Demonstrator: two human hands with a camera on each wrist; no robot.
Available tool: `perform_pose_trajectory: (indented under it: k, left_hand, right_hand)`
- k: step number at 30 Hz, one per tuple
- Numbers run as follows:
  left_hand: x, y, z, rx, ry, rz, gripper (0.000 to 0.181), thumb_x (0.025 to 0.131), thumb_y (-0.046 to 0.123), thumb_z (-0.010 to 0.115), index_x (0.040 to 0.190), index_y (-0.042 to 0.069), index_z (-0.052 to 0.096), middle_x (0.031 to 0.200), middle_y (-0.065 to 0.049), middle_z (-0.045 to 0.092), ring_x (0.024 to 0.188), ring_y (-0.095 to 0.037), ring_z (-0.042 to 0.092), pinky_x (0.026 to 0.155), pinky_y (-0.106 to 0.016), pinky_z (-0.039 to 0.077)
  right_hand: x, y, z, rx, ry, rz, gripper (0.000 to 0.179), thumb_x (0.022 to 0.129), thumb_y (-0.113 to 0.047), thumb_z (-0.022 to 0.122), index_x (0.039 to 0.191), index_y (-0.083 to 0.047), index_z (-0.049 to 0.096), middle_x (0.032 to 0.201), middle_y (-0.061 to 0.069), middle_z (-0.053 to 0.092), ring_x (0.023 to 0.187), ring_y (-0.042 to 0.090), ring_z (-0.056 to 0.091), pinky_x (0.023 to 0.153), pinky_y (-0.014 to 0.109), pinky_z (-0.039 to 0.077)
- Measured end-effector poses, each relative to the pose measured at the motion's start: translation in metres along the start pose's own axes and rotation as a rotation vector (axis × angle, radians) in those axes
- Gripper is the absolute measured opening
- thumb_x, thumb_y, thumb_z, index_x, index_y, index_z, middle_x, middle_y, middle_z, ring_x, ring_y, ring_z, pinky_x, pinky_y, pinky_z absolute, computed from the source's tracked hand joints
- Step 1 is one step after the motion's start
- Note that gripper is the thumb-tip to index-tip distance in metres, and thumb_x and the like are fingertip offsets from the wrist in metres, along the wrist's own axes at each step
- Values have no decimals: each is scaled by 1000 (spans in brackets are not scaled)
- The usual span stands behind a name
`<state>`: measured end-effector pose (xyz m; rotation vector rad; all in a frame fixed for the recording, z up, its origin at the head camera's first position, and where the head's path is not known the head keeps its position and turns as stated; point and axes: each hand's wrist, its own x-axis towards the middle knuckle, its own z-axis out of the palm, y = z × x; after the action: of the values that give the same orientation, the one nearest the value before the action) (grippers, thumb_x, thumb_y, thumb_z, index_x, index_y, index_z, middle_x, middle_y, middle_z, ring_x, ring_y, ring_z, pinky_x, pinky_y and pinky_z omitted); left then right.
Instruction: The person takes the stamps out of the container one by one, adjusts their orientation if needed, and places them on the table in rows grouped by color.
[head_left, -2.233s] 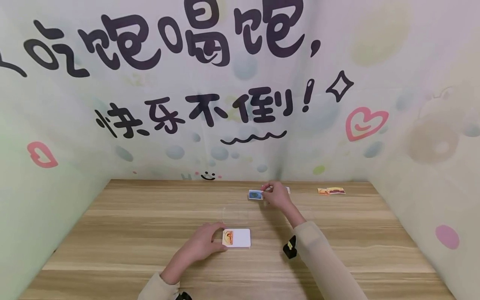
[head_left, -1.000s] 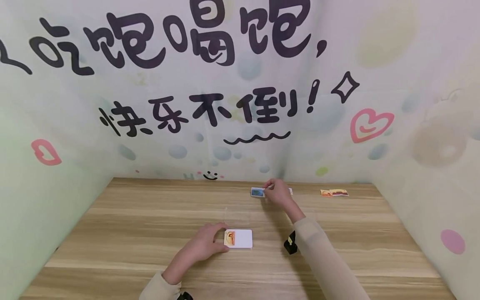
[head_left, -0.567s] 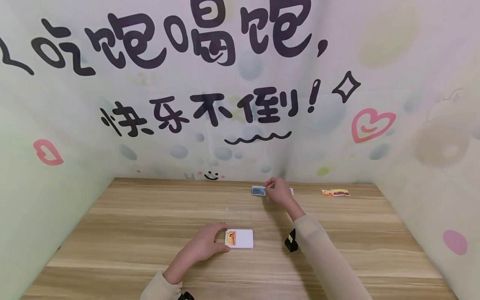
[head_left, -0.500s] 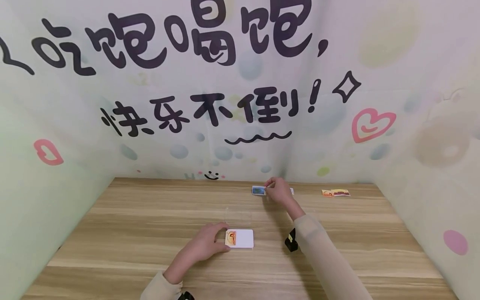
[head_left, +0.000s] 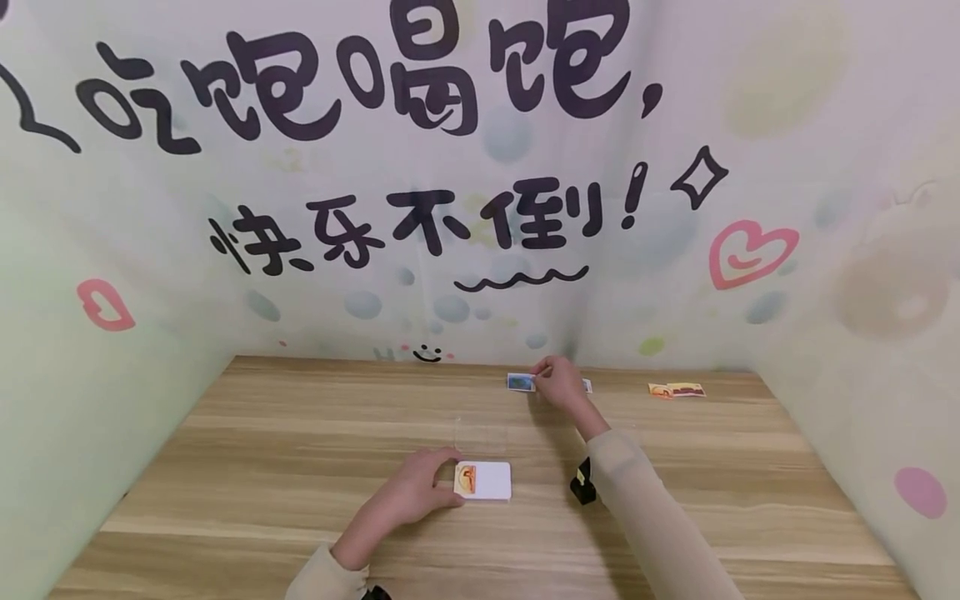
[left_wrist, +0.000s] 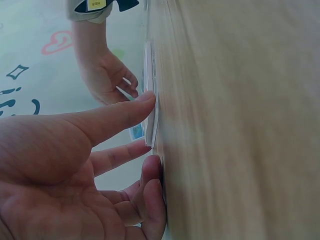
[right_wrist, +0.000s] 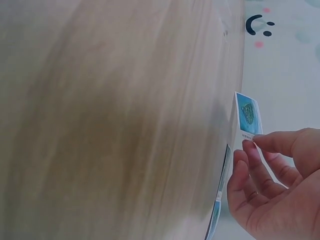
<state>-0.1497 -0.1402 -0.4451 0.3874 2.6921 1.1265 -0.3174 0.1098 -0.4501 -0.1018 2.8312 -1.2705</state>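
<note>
My left hand (head_left: 412,487) holds a small stack of cards (head_left: 494,481) by its left end, thumb and index finger on opposite edges. The stack's top is white, with an orange picture at its left end; the left wrist view shows it edge-on (left_wrist: 149,70), low over the table. Near the back wall, my right hand (head_left: 558,383) pinches a blue card (right_wrist: 247,112) with a green picture, thumb and fingertip at one end. That card is tilted up in the right wrist view. Beneath this hand lie further blue-toned cards (right_wrist: 215,217), partly hidden by it in the head view.
Two orange-and-yellow cards (head_left: 677,390) lie overlapping at the back right. A faint clear plastic piece (head_left: 480,435) lies just behind the stack. The wooden table (head_left: 300,433) meets a printed cloth wall (head_left: 360,333) at the back and walls at both sides.
My right hand has moved the blue card slightly back toward the wall, with the same pinch. The left hand stays on the stack. The head view has shifted a little.
</note>
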Motion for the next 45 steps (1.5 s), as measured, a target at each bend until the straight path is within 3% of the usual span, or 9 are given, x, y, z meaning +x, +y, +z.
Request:
perform_pose_trajectory:
  k: [6, 14, 38, 45]
  left_hand:
    - [-1, 0, 1, 8, 4, 9, 57, 86, 14, 86, 136, -2, 64, 81, -4, 50, 79, -20, 43, 71, -33, 37]
    - [0, -2, 2, 15, 0, -2, 57, 86, 15, 86, 136, -1, 64, 86, -4, 52, 85, -21, 44, 76, -37, 40]
    - [0, -3, 2, 4, 2, 17, 57, 86, 15, 86, 135, -2, 64, 89, -5, 53, 89, -22, 45, 82, -44, 42]
    - [-1, -2, 0, -14, 7, 27, 56, 86, 13, 86, 135, -2, 63, 86, -6, 51, 84, -22, 43, 75, -38, 39]
  right_hand:
    - [1, 2, 2, 11, 7, 13, 9, 100, -3, 65, 105, 1, 69, 102, 18, 71, 82, 24, 64, 67, 30, 49]
    - [3, 4, 4, 24, 19, -2, 8, 98, -2, 66, 104, 2, 70, 97, 17, 73, 74, 19, 64, 63, 27, 47]
    - [12, 12, 9, 54, 31, -1, 7, 100, -1, 66, 103, 4, 69, 98, 19, 70, 76, 23, 64, 64, 28, 51]
    - [15, 12, 10, -3, 54, -19, 6, 97, -1, 67, 100, 2, 71, 100, 18, 70, 85, 25, 60, 67, 30, 48]
